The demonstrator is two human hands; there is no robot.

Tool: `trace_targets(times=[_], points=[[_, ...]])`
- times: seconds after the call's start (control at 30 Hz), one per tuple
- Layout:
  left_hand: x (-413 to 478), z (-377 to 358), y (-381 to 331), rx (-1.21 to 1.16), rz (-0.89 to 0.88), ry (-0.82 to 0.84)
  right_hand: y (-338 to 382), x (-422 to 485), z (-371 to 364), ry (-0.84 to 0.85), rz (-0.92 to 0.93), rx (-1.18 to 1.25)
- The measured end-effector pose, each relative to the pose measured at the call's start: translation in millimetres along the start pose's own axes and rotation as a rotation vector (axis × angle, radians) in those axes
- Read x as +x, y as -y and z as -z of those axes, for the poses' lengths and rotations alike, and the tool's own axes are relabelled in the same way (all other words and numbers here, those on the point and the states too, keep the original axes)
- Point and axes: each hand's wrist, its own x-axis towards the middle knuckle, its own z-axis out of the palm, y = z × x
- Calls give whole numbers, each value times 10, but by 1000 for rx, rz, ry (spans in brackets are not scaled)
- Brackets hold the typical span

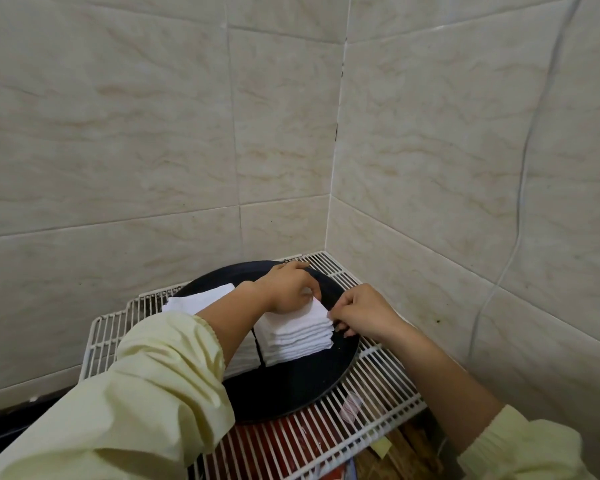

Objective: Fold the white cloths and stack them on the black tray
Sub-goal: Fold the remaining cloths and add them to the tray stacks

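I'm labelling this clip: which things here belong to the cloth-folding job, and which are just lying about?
Job: near cloth stack, second cloth stack, black tray, left hand, right hand.
Lying about: white wire rack, wall cable, yellow paper slip, red items under the rack.

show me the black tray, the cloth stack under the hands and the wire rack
black tray [288, 389]: head view, bare front surface.
cloth stack [295, 344]: head view, layered front side.
wire rack [371, 386]: head view, bare bars at right.
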Motion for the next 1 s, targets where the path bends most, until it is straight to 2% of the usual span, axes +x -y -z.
trace_targets(times=[0.13,0.5,0.73,0.9,1.0], points=[[1,-4,-35,-12,5,-12,-26,25,-8,-31,-18,22],[6,-61,57,147,17,-3,-21,60,-50,109,-78,83],[-12,-24,83,134,34,31,-10,95,-20,152,-74,55],[-283,147,219,-61,160,-195,14,273,11,-60,92,-106],[-630,114,202,56,275,-108,108,331,-145,19,262,-206]])
